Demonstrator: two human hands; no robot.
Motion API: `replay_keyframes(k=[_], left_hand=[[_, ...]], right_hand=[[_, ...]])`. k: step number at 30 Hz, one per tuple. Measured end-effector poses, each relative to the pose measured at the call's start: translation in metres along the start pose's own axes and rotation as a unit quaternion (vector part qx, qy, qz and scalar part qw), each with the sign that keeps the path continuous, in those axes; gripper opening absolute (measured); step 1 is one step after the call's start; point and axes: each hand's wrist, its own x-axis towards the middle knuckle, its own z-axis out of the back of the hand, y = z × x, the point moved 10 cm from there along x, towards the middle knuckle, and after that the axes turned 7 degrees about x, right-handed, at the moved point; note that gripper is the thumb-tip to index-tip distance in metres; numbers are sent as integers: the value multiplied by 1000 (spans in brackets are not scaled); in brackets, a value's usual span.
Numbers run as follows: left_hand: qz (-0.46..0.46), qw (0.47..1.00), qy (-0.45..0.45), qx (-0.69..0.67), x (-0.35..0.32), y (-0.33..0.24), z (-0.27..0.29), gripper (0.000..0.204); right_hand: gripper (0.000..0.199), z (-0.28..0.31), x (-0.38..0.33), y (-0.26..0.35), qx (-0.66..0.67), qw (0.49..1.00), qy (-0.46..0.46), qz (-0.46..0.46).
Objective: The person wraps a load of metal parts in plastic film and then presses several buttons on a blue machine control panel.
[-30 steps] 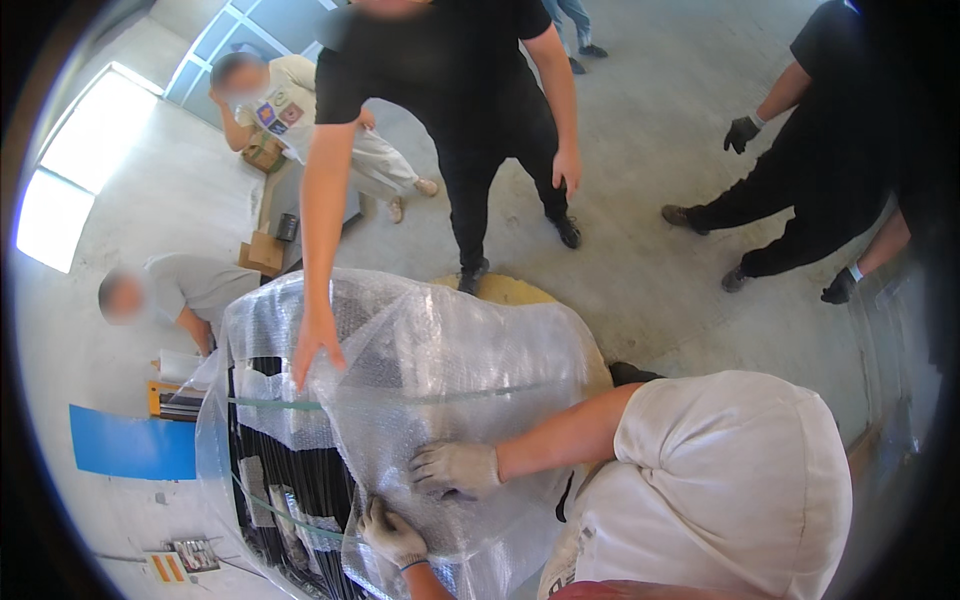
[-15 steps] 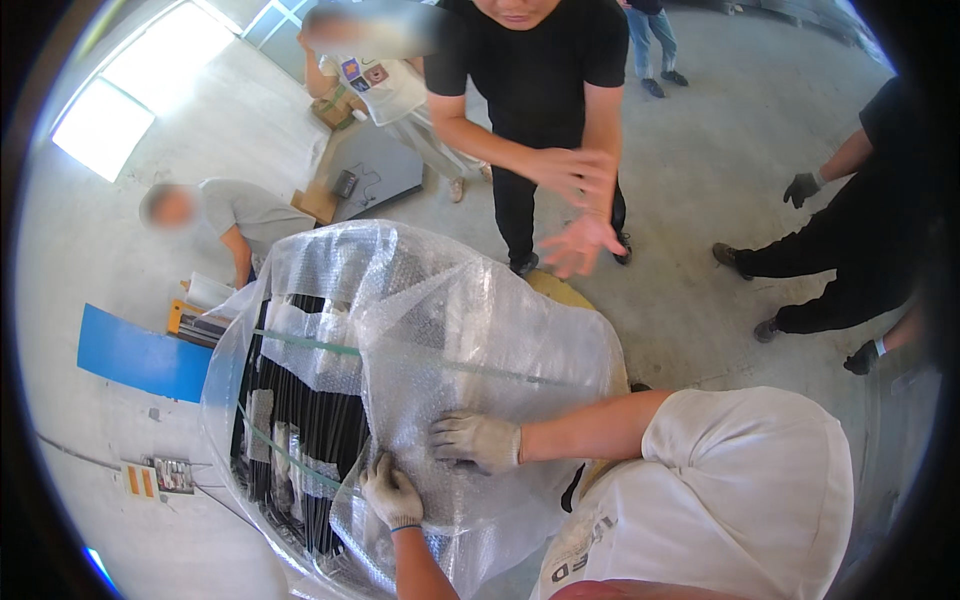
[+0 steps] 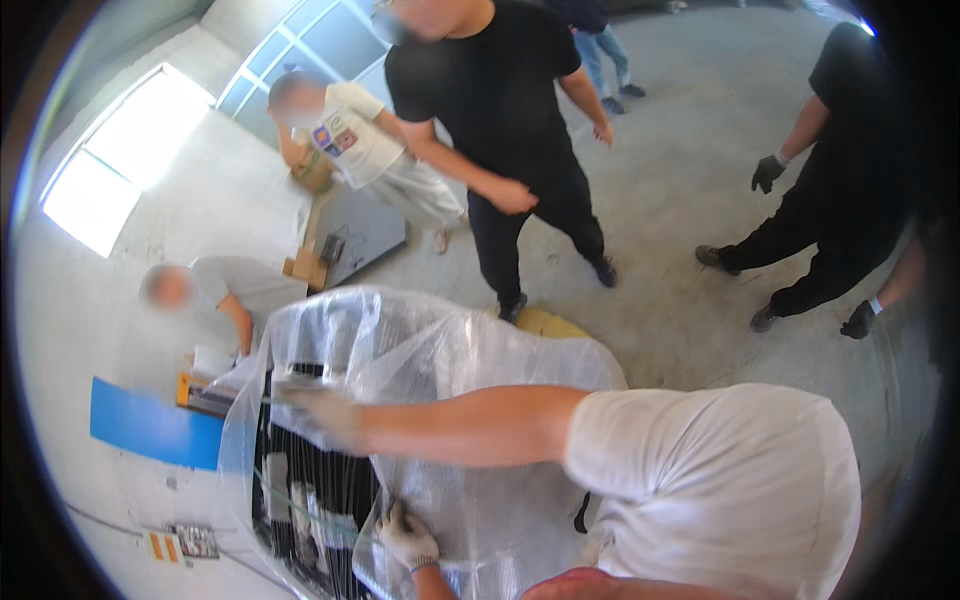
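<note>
Since the earlier frames, the co-worker's gloved hand [image 3: 322, 412] had swept leftward across the top of the bubble-wrapped load [image 3: 450, 360], its bare forearm now stretched over the wrap and the hand blurred by motion. The standing person in the black shirt [image 3: 500, 100], whose hand lay on the wrap a second before, had drawn back and stood just clear of the load's far edge. The wearer's left hand [image 3: 405, 535], in a white work glove, kept its place low on the near face of the load. Its grip was wide, with fingers spread flat against the plastic and closed on nothing. The right hand was out of view.

The load stood on the concrete floor [image 3: 680, 200], directly below the camera. Dark upright bars showed through the clear film on its left side. A blue panel [image 3: 150, 432] lay on the floor to its left, near a crouching person in a grey shirt [image 3: 240, 290]. With one helper's hand lifted away and another smoothing across, the wrap appeared to be held down by two people only.
</note>
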Motion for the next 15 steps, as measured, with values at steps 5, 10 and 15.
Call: replay_keyframes(k=[5, 10, 15], left_hand=[[2, 1000, 18, 17, -9, 11, -7, 44], [17, 999, 28, -6, -12, 11, -4, 43], [-20, 1000, -2, 0, 2, 3, 0, 39]], right_hand=[[75, -238, 19, 110, 163, 943, 282, 62], [75, -289, -10, 153, 57, 948, 298, 101], [70, -194, 5, 110, -185, 922, 180, 290]])
